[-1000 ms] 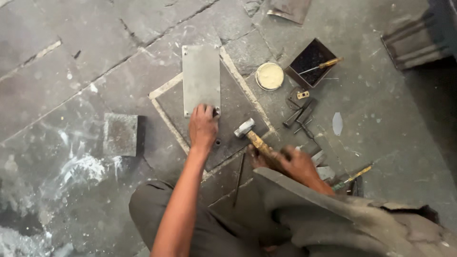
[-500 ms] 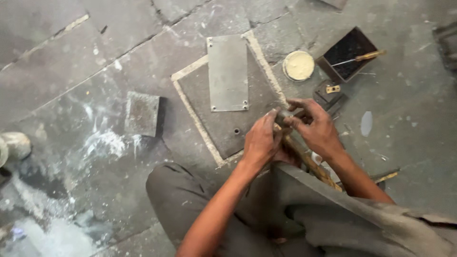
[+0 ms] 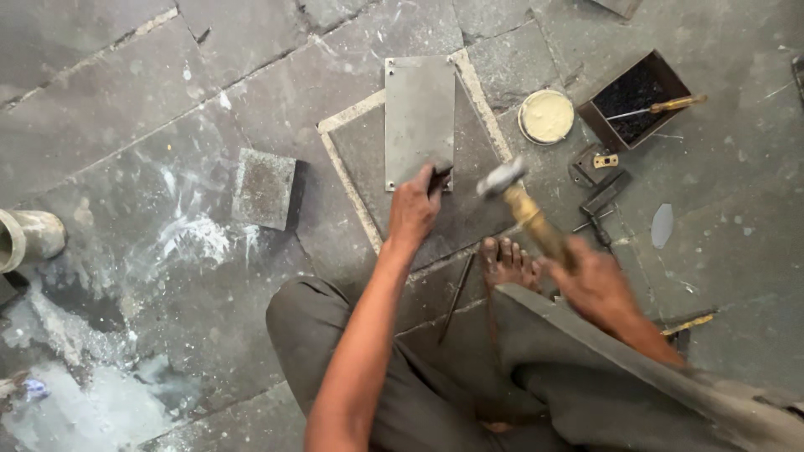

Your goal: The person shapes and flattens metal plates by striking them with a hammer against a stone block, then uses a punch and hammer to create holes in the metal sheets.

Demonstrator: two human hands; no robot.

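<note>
**Two hands at a metal plate, punch held, hammer raised**

Two bare hands are seen from above over a stone floor. The left hand (image 3: 414, 209) is closed around a small dark punch (image 3: 440, 174), which is set on the lower right corner of a grey metal plate (image 3: 419, 117). The plate is laid on a dark stone slab (image 3: 368, 167) with pale edges, at 12 o'clock from the hand. The right hand (image 3: 596, 285) is wrapped fully around the wooden handle of a hammer (image 3: 523, 205), blurred; its steel head is held just at 3 o'clock of the punch, apart from it. A bare foot (image 3: 507, 264) is placed on the slab edge, between the two hands. A thin dark rod (image 3: 456, 297) is seen at 8 o'clock of the foot. A round tin of pale paste (image 3: 546, 117) is found at 1 o'clock of the hammer head, and an open dark box (image 3: 641, 100) with a screwdriver (image 3: 666, 107) across it just beyond. A square stone block (image 3: 264, 188) is placed at 9 o'clock of the left hand, well apart.
</note>
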